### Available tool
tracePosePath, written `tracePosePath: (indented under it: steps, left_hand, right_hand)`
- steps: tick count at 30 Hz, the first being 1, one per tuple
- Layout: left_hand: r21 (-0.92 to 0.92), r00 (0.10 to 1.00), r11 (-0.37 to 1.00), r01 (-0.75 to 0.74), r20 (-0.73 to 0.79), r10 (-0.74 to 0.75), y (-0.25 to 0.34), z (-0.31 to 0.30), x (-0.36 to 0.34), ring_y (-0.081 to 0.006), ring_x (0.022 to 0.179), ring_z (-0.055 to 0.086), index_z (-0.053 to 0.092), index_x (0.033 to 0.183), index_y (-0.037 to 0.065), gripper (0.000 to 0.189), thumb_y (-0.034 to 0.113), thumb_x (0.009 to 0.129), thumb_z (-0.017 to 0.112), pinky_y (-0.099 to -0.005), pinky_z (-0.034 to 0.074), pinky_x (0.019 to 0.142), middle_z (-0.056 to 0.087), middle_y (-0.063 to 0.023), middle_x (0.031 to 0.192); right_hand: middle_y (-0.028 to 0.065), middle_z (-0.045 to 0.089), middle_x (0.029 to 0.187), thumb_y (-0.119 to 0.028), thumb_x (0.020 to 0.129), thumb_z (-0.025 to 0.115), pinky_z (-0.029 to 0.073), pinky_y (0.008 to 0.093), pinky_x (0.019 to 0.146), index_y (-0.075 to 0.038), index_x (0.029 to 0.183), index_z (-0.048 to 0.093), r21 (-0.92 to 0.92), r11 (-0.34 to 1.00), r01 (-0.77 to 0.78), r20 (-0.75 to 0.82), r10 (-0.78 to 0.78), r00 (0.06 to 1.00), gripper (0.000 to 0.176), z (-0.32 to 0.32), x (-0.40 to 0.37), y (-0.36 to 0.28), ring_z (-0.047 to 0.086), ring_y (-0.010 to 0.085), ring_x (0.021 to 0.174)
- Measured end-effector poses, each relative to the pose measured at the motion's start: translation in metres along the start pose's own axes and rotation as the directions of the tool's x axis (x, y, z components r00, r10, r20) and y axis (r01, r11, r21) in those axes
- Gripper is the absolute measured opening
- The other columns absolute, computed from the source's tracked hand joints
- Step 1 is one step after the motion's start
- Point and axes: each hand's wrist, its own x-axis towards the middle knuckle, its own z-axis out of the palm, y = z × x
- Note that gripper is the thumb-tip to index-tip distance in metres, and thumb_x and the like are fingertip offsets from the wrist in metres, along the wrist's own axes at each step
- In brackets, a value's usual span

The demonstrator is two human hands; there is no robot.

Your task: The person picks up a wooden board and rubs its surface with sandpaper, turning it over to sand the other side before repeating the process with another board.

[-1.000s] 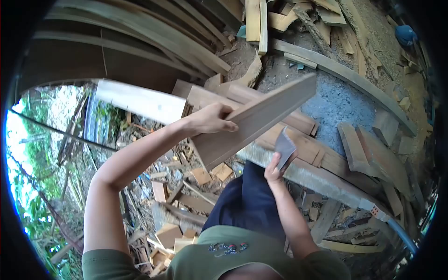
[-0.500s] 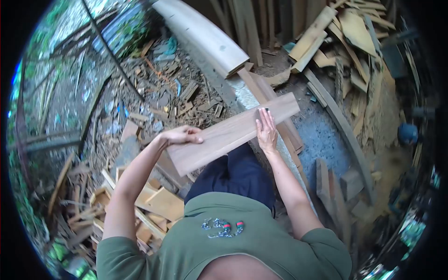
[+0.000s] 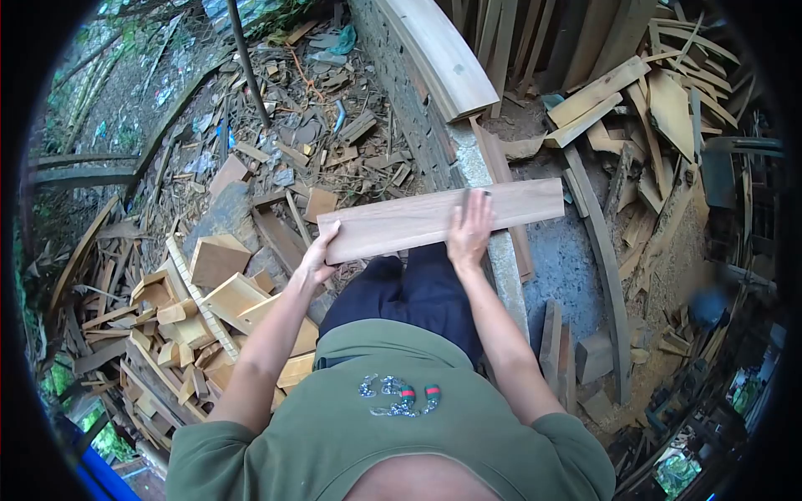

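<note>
Across the lap, left hand (image 3: 316, 260) and right hand (image 3: 469, 232) steady a board (image 3: 401, 224).

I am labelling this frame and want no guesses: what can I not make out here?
Head view.
right hand: motion-blurred; whether its palm covers anything on the board is hidden.
left hand: fingers hidden under the board's end.
Board's underside: faces away from camera.

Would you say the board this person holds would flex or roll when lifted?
Probably stiff: the board lies straight past the ledge without sagging. Likely light, as it looks thin and the left hand grips only its end. Flat, so unlikely to roll; the right hand rests open on it.
</note>
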Motion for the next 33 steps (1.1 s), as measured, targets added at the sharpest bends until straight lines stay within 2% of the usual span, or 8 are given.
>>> tracePosePath:
  steps: [7,10,15,18,20,24,28,33]
  left_hand:
    - [0.056,0.997,0.996,-0.070,0.038,0.068,0.032,0.002,0.025,-0.0213,0.109,0.057,0.050,0.128,0.009,0.064,0.038,0.078,0.076,-0.0401,0.045,0.096,0.059,-0.0079,0.119]
    - [0.157,0.995,0.983,-0.093,-0.006,0.095,0.031,0.001,0.029,-0.0226,0.117,0.052,0.046,0.134,0.011,0.071,0.048,0.079,0.073,-0.0424,0.041,0.100,0.055,-0.0089,0.127]
    - [0.228,0.987,0.964,-0.140,-0.042,0.153,0.027,-0.001,0.035,-0.0252,0.133,0.037,0.029,0.148,0.013,0.094,0.072,0.079,0.056,-0.0451,0.025,0.110,0.037,-0.0098,0.147]
    - [0.268,0.976,0.951,-0.157,-0.104,0.191,0.024,-0.006,0.045,-0.0254,0.133,0.037,0.025,0.150,0.016,0.096,0.074,0.078,0.054,-0.0453,0.025,0.110,0.035,-0.0082,0.149]
    - [0.282,0.982,0.951,-0.124,-0.103,0.159,0.025,-0.002,0.040,-0.0247,0.133,0.037,0.023,0.151,0.018,0.097,0.074,0.078,0.054,-0.0450,0.028,0.108,0.034,-0.0082,0.149]
    - [0.279,0.979,0.949,-0.148,-0.095,0.181,0.024,0.001,0.040,-0.0240,0.132,0.038,0.028,0.149,0.011,0.093,0.071,0.082,0.052,-0.0415,0.028,0.109,0.037,-0.0090,0.147]
    - [0.295,0.965,0.940,-0.173,-0.142,0.222,0.016,-0.016,0.060,-0.0235,0.133,0.038,0.031,0.147,0.007,0.091,0.069,0.084,0.053,-0.0401,0.024,0.111,0.038,-0.0098,0.146]
    - [0.347,0.946,0.919,-0.186,-0.190,0.263,0.013,-0.016,0.063,-0.0239,0.128,0.044,0.036,0.144,0.011,0.089,0.072,0.082,0.052,-0.0452,0.030,0.108,0.044,-0.0085,0.142]
  right_hand:
    - [0.0168,0.053,0.133,-0.009,0.089,0.053,0.036,0.0430,0.108,-0.005,0.129,0.055,0.383,0.733,0.562,0.091,-0.635,0.767,0.040,-0.020,0.001,-0.027,0.047,0.0339,0.127]
    - [0.0175,0.052,0.134,-0.015,0.096,0.045,0.036,0.0406,0.108,-0.001,0.132,0.051,0.207,0.971,0.124,0.008,-0.128,0.992,0.039,-0.022,0.029,0.059,0.047,0.0330,0.126]
    - [0.0213,0.044,0.141,-0.023,0.098,0.044,0.026,0.0391,0.114,0.004,0.135,0.045,0.256,0.906,-0.337,-0.204,0.391,0.898,0.046,-0.006,0.047,0.085,0.039,0.0335,0.133]
    - [0.0185,0.041,0.145,-0.022,0.096,0.050,0.023,0.0414,0.115,0.002,0.138,0.043,0.231,0.972,0.036,-0.017,-0.033,0.999,0.049,0.014,0.016,0.009,0.035,0.0307,0.137]
    - [0.0199,0.048,0.138,-0.015,0.092,0.050,0.032,0.0422,0.110,-0.001,0.135,0.047,0.255,0.842,0.475,0.092,-0.510,0.855,0.045,-0.004,0.008,-0.013,0.043,0.0330,0.131]
    - [0.0185,0.049,0.137,-0.014,0.094,0.046,0.033,0.0423,0.110,-0.003,0.135,0.047,0.159,0.916,0.370,0.015,-0.377,0.926,0.042,-0.006,0.038,0.075,0.044,0.0338,0.129]
    - [0.0181,0.038,0.147,-0.023,0.099,0.043,0.021,0.0404,0.116,0.000,0.139,0.042,0.130,0.969,-0.208,-0.136,0.225,0.965,0.046,-0.034,0.072,0.153,0.030,0.0322,0.139]
    - [0.0176,0.041,0.145,-0.019,0.097,0.045,0.022,0.0431,0.116,-0.001,0.139,0.043,0.049,0.998,-0.050,-0.153,0.057,0.987,0.046,-0.023,0.035,0.098,0.033,0.0314,0.138]
